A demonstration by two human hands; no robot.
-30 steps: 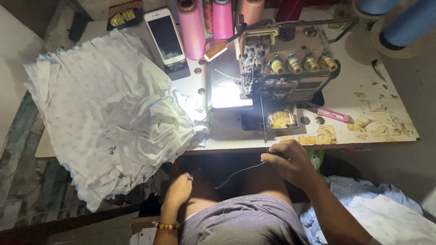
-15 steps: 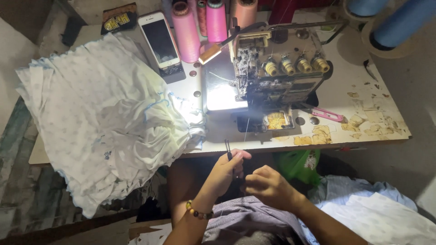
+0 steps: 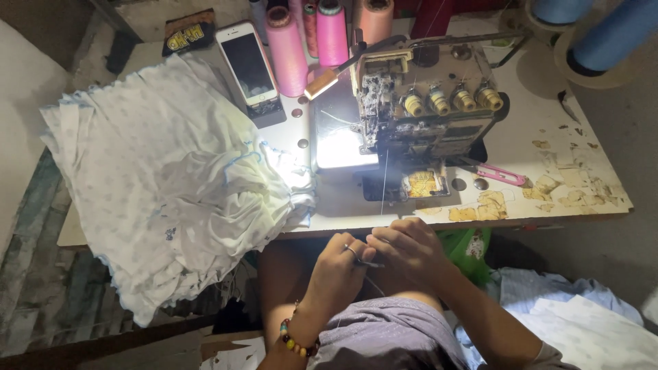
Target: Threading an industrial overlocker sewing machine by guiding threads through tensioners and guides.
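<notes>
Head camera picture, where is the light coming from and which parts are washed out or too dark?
Head view: the lamp under the sewing machine blows out the metal plate and the nearest fabric folds; the left hand and right hand sit in dim light below the table edge; the corners fall to shadow.

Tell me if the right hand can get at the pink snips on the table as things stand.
Probably yes. The right hand sits at the table's front edge, and the pink snips lie in the open right of the sewing machine, nothing between.
</notes>
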